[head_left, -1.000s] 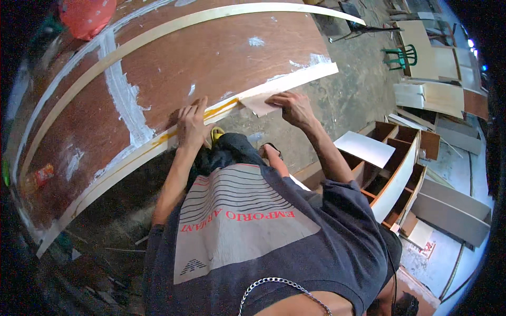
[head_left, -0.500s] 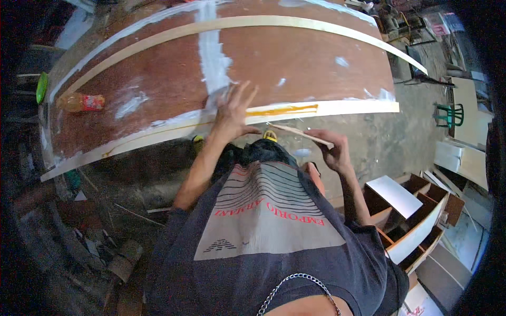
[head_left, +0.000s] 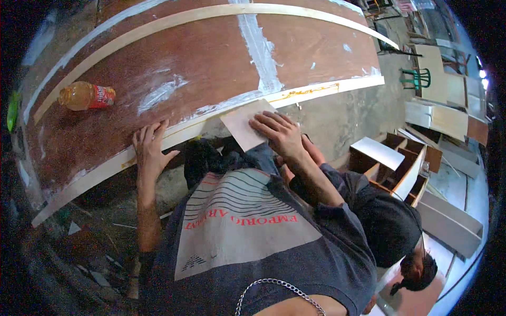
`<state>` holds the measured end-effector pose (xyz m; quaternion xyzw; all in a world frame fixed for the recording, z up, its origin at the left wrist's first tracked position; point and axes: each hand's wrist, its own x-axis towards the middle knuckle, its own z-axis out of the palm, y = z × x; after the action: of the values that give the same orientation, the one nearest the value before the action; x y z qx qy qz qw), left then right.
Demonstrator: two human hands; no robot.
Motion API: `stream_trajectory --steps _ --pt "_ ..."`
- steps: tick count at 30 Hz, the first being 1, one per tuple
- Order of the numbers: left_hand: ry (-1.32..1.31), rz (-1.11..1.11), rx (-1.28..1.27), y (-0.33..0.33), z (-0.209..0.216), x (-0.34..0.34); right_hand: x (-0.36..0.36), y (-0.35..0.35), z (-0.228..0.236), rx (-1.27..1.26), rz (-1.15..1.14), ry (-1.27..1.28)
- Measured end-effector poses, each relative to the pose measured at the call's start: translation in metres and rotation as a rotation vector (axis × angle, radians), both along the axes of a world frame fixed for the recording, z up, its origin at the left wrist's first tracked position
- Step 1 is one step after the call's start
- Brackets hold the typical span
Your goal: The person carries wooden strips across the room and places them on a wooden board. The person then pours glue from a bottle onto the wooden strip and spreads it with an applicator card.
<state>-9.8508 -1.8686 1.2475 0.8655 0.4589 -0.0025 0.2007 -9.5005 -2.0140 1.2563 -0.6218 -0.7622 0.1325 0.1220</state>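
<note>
My right hand [head_left: 282, 131] grips a thin, pale square board [head_left: 250, 124], its fingers stretched over the top face. The board's far corner lies against the white edge strip [head_left: 363, 82] along the near side of a large brown panel [head_left: 211, 58]. Smeared amber glue [head_left: 311, 90] streaks that strip to the right of the board, and a thin amber line runs along it to the left. Farther left, my left hand [head_left: 152, 150] rests on the panel's near edge, fingers spread, holding nothing.
An amber-filled bottle [head_left: 87, 96] with a red label lies on the panel. A long pale strip [head_left: 211, 11] crosses the far part. Close on my right is a person in dark clothing [head_left: 390, 221], beside an open wooden cabinet [head_left: 414, 176]. A green chair [head_left: 416, 78] stands beyond.
My right hand has brought the square board from edge-on beside the strip to the strip. My left hand has slid left along the edge. The glue is smeared; a person has appeared on the right.
</note>
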Motion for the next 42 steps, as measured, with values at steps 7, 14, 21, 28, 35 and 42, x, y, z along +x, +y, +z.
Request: stream_trajectory --steps 7,14,21,28,35,42 --pt "0.023 -0.024 0.017 0.002 -0.003 -0.034 -0.074 -0.013 -0.018 0.090 -0.086 -0.067" --pt "-0.001 -0.086 -0.010 0.013 -0.008 -0.052 -0.140 0.006 -0.004 0.128 0.046 0.000" --pt "-0.194 0.076 -0.097 0.028 0.028 -0.090 -0.183 0.028 0.001 0.055 0.158 0.013" --pt "-0.092 0.156 0.069 0.046 0.051 -0.137 -0.175 0.066 0.012 0.111 0.258 0.288" --pt "-0.184 0.064 0.110 0.018 -0.002 -0.035 0.043 -0.012 -0.023 0.165 -0.530 0.426" --pt "-0.203 -0.165 0.064 -0.016 -0.039 0.172 0.233 -0.069 -0.045 0.213 -0.844 -0.100"
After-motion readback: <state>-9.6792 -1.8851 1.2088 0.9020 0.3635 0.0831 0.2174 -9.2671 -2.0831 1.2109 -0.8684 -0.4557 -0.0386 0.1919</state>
